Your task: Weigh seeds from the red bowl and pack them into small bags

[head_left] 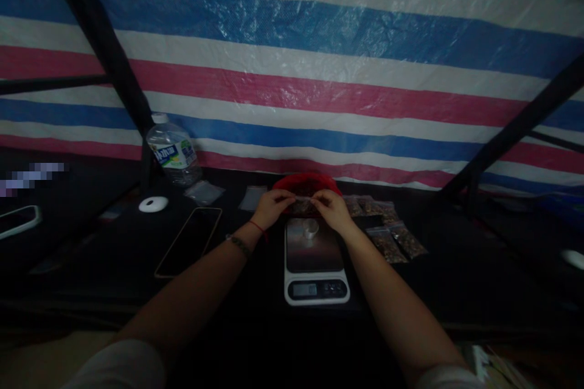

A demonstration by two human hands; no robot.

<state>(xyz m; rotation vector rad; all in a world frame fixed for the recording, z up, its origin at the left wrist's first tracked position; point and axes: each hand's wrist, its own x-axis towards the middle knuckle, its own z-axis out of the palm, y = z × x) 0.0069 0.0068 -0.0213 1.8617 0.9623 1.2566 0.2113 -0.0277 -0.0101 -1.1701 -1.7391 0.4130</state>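
Both my left hand and my right hand pinch the top corners of a small clear zip bag, holding it stretched between them. Dark bits seem to show in the bag, though the dim light blurs them. Behind it stands a red basin with dark contents. Just below my hands is a white digital kitchen scale, its display lit. On the scale's metal plate sits a small clear cup. Several filled zip bags of brown bits lie right of the scale.
Flat clear bags and another small stack of bags lie to the left. A phone, a white oval case and a large plastic bottle stand further left. Black frame bars rise before a striped tarp.
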